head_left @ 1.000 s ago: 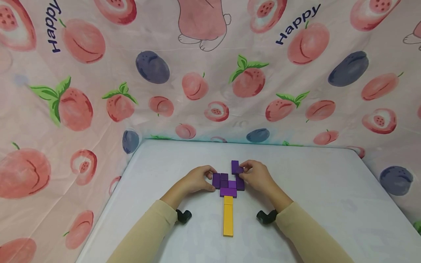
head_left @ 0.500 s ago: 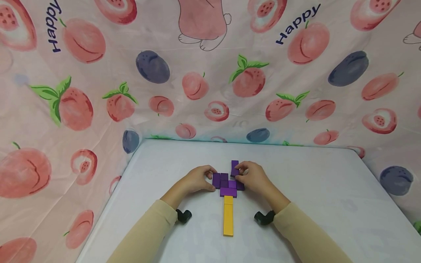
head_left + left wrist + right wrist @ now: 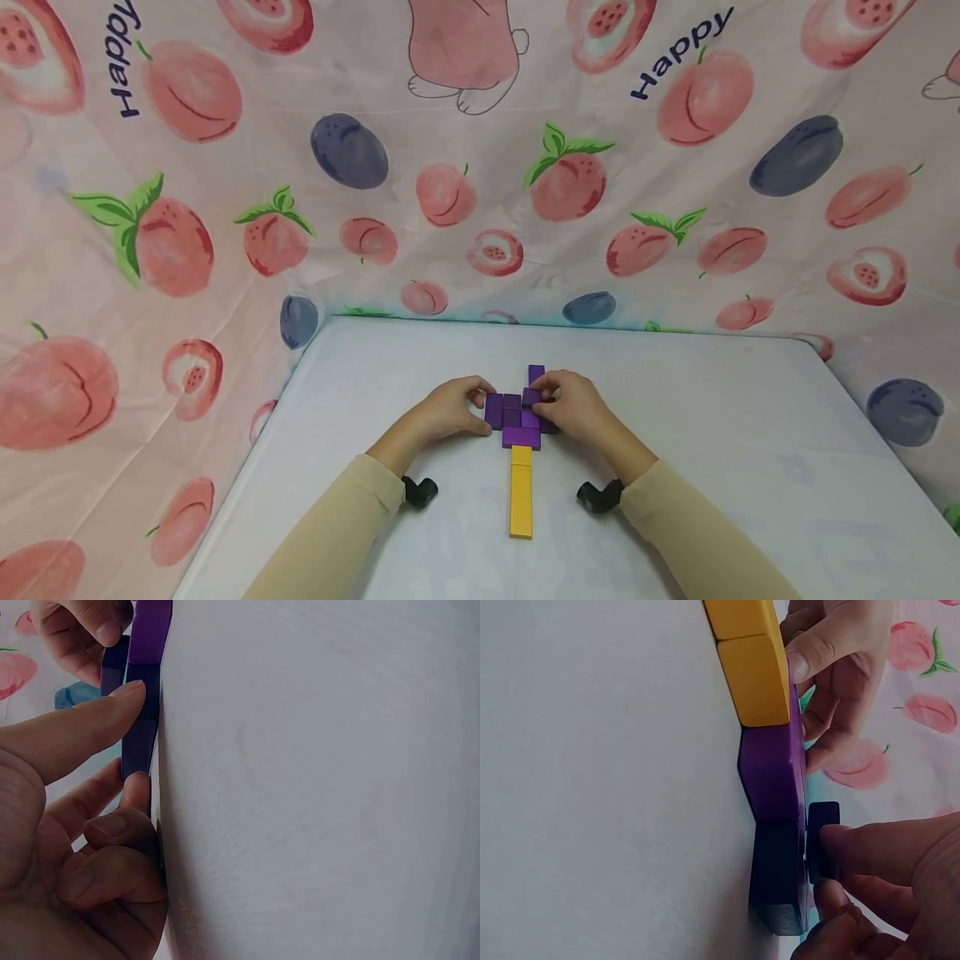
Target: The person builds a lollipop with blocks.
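Observation:
My right hand (image 3: 581,402) pinches a small dark purple block (image 3: 823,825) between thumb and fingers, raised just above the other purple blocks in the right wrist view. My left hand (image 3: 457,408) holds the leftmost purple block (image 3: 493,411), thumb at its near end and a finger at its far end. Between the hands, several purple blocks lie flat side by side, among them a brighter crosswise block (image 3: 521,437). A dark block (image 3: 776,874) at the right is partly covered by my right hand in the head view. Another upright-lying purple block (image 3: 536,375) extends from the far side.
A yellow strip (image 3: 521,500) of blocks, with a seam near its far end, runs from the purple group toward me. Black wrist-worn pieces show beside both sleeves. The white table (image 3: 675,400) meets a fruit-printed cloth (image 3: 480,167) at the back and left.
My right hand has moved left with the small dark purple block, from over the right-hand block to the middle of the group. My left hand stays in place.

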The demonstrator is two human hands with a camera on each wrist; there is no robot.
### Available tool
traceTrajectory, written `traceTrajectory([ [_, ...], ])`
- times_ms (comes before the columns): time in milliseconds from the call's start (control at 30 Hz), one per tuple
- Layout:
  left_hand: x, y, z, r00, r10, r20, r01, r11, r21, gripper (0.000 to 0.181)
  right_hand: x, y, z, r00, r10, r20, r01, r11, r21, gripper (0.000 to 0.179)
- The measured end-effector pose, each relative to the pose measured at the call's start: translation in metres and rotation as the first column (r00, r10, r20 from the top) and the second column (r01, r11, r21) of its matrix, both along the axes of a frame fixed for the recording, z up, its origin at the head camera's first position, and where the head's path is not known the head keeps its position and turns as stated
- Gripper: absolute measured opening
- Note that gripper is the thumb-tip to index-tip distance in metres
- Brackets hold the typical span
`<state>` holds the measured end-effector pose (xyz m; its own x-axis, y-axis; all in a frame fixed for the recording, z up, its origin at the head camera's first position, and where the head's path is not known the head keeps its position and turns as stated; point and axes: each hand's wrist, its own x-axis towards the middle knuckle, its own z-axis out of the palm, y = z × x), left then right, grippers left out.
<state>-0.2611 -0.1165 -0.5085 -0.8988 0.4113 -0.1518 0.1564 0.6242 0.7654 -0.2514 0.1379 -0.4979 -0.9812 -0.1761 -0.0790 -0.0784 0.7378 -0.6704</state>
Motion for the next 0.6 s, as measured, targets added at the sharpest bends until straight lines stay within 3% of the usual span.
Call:
traceTrajectory([
  [600, -0.001, -0.0011, -0.0004, 1.0, -0.004, 0.003, 0.004, 1.0, 0.001, 0.058, -0.002, -0.004, 0.0015, 0.999, 0.015, 0.032, -0.017, 0.998, 0.055, 0.027],
])
